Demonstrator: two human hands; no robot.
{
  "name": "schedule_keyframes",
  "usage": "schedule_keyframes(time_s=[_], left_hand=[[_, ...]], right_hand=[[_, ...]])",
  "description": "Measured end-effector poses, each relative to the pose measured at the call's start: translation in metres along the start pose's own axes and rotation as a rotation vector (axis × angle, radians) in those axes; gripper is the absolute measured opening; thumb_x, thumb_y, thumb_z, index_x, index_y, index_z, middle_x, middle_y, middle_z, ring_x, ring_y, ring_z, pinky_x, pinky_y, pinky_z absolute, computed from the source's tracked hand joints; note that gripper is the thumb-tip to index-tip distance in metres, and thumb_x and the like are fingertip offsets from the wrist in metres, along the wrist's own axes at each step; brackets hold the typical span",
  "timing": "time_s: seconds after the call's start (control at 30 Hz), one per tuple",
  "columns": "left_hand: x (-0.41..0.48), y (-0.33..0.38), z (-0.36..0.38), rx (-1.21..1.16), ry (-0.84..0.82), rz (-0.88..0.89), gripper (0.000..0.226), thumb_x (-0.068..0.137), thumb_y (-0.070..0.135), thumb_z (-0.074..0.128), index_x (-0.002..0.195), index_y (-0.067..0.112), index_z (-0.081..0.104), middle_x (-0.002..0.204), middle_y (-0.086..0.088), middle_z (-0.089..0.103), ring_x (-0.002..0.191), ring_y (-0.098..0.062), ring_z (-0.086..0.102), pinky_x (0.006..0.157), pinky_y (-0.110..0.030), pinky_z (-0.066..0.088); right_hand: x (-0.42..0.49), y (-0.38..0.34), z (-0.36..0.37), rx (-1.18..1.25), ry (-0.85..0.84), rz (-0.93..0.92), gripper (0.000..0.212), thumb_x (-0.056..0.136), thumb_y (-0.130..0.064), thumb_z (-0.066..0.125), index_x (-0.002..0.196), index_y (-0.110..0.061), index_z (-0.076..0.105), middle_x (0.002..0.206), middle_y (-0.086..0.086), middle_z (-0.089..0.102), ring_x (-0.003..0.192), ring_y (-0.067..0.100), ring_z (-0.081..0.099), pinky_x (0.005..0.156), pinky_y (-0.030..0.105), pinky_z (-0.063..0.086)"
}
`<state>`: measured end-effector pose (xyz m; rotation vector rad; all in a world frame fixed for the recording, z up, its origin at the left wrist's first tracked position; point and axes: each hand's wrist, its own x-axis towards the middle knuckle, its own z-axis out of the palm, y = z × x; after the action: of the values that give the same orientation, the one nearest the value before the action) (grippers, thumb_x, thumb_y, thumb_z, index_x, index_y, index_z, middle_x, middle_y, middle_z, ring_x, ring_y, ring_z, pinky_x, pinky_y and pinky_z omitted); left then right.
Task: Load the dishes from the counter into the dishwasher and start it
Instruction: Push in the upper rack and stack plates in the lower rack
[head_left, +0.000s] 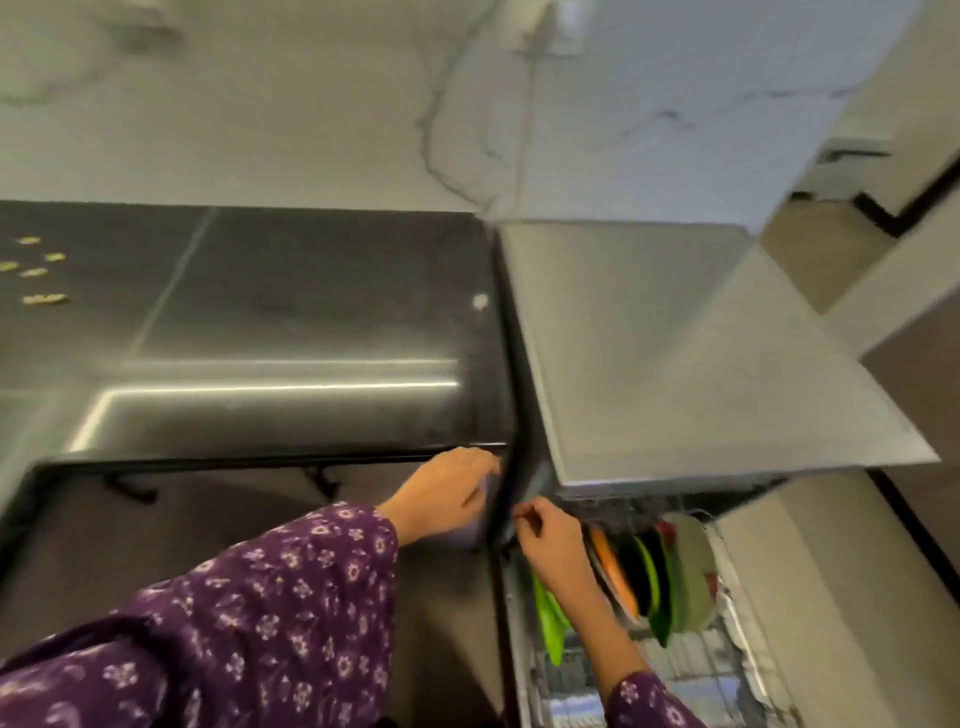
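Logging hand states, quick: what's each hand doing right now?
Left hand: fingertips hidden behind the dark edge strip; cannot be told.
Right hand: fingers curled beside that strip, too blurred to tell a grip.

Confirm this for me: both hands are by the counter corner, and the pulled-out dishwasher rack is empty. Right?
Not empty. In the head view the pulled-out rack holds orange, green and dark plates standing on edge. The rest is right: the left hand and right hand are both by the counter corner.
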<state>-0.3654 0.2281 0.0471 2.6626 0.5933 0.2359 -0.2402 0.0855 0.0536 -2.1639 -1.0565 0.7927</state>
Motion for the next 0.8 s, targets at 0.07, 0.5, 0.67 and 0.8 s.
schedule_keyframes(time_s=[0.07,0.5,0.67,0.8], left_hand=[[-0.071,-0.053,-0.031,0.038,0.104,-0.157,0.032,0.081,0.022,0.047,0.109,0.012,0.057,0.106,-0.006,0.062,0.1,-0.025,0.058,0.088,-0.032,0.042],[-0.503,-0.134,-0.105,0.2,0.608,-1.09,0.029,0.079,0.029,0.044,0.1,0.015,0.058,0.099,-0.002,0.064,0.094,-0.017,0.056,0.084,-0.024,0.04],[-0.584,-0.105,-0.086,0.18,0.72,-1.32,0.029,0.084,0.035,0.044,0.1,0.016,0.057,0.097,-0.002,0.063,0.089,-0.018,0.059,0.079,-0.027,0.046],[-0.63,-0.082,-0.076,0.202,0.749,-1.433,0.028,0.086,0.034,0.044,0.098,0.012,0.057,0.092,-0.005,0.06,0.085,-0.021,0.058,0.076,-0.028,0.044]], right_hand=[[0.004,-0.056,0.045,-0.018,-0.123,-0.112,0.014,0.084,-0.004,0.057,0.092,-0.007,0.067,0.09,0.006,0.071,0.086,0.016,0.063,0.072,0.014,0.037],[-0.08,-0.36,0.304,-0.174,-0.75,-0.777,0.012,0.087,-0.013,0.058,0.095,-0.012,0.067,0.084,0.002,0.065,0.077,0.013,0.058,0.066,0.014,0.039],[-0.146,-0.418,0.385,-0.275,-0.923,-0.907,0.014,0.087,-0.016,0.058,0.093,-0.005,0.066,0.088,0.009,0.069,0.08,0.017,0.059,0.073,0.021,0.043],[-0.2,-0.438,0.441,-0.326,-1.089,-0.915,0.005,0.085,-0.016,0.058,0.087,-0.014,0.062,0.087,0.012,0.069,0.082,0.023,0.065,0.082,0.037,0.054]])
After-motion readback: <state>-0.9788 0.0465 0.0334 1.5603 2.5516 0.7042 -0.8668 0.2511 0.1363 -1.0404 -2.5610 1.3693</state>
